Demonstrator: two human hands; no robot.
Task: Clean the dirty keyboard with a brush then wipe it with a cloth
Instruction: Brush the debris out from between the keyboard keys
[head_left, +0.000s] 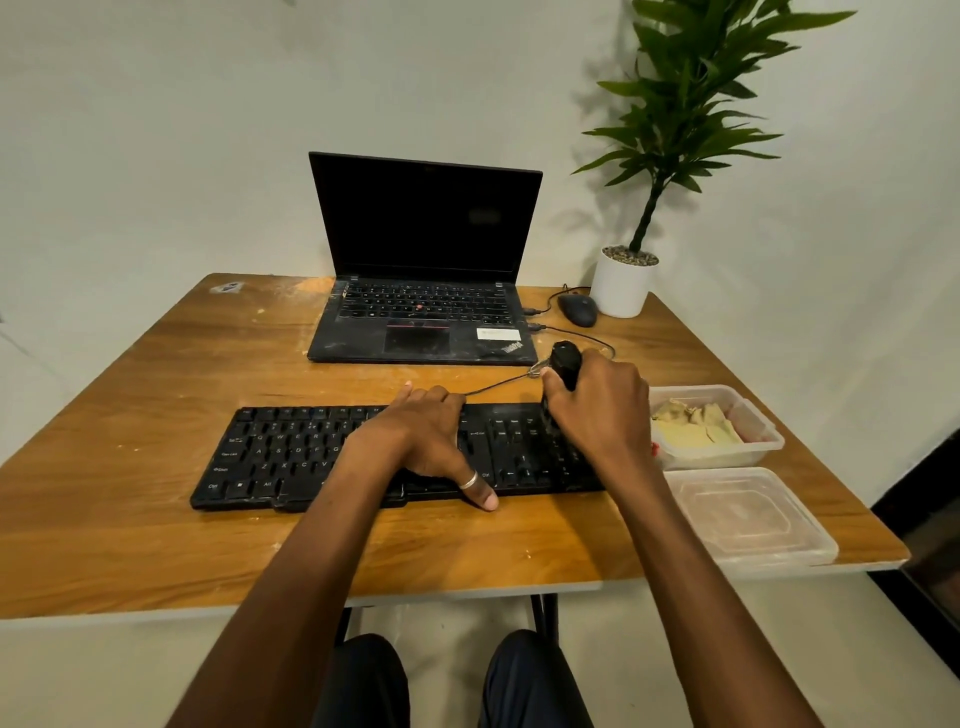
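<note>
A black keyboard (291, 457) lies across the middle of the wooden table (130, 405). My left hand (426, 441) rests flat on the keys right of centre, thumb at the front edge. My right hand (602, 410) grips a black brush (565, 364) by its handle over the keyboard's right end, bristles down on the number pad. A yellow cloth (696, 423) lies crumpled in a clear plastic container (763, 441) just right of the keyboard.
A dusty open laptop (423, 291) stands behind the keyboard, with a mouse (577, 310) and a potted plant (623, 283) at the back right. The keyboard's cable (498, 384) runs toward the laptop. A clear lid (748, 519) lies at the table's front right corner.
</note>
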